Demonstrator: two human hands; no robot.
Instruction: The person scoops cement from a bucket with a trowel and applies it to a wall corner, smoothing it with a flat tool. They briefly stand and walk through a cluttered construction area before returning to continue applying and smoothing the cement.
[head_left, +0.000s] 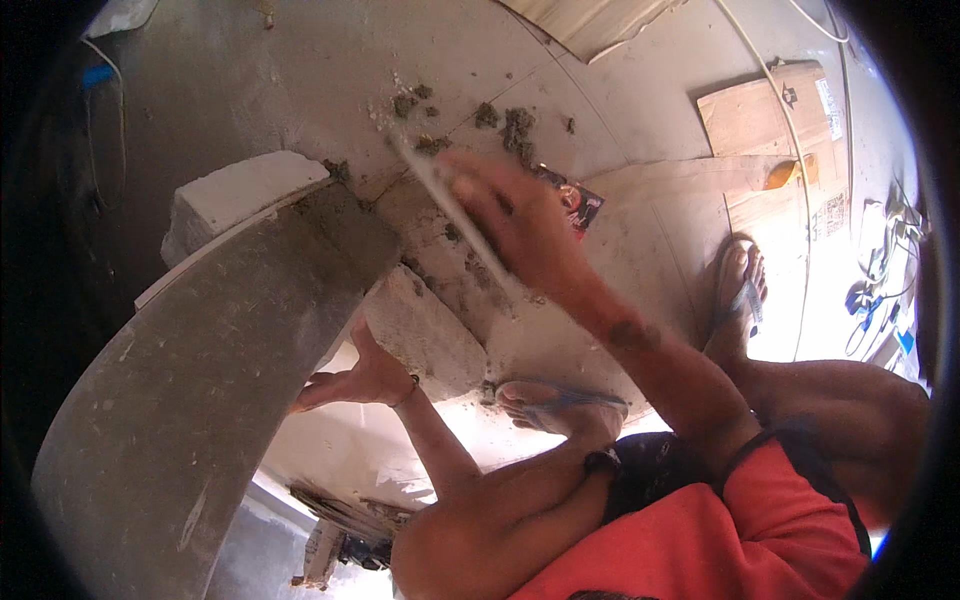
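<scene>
My right hand is closed round the back of a trowel. The trowel's long, thin, pale plate shows nearly edge-on and blurred, just above the floor. A big grey slab slants across the left, with dark mortar smeared on its far end. At the slab's near edge my left hand has its thumb and fingers spread. Its fingertips reach the slab's edge and are partly hidden there. One pale block lies between my left hand and the trowel; another white block stands beyond the slab.
Crumbs of mortar lie scattered on the floor beyond my right hand, near a dark printed packet. Cardboard lies at the far right, crossed by a pale cable. My sandalled feet are close to the blocks.
</scene>
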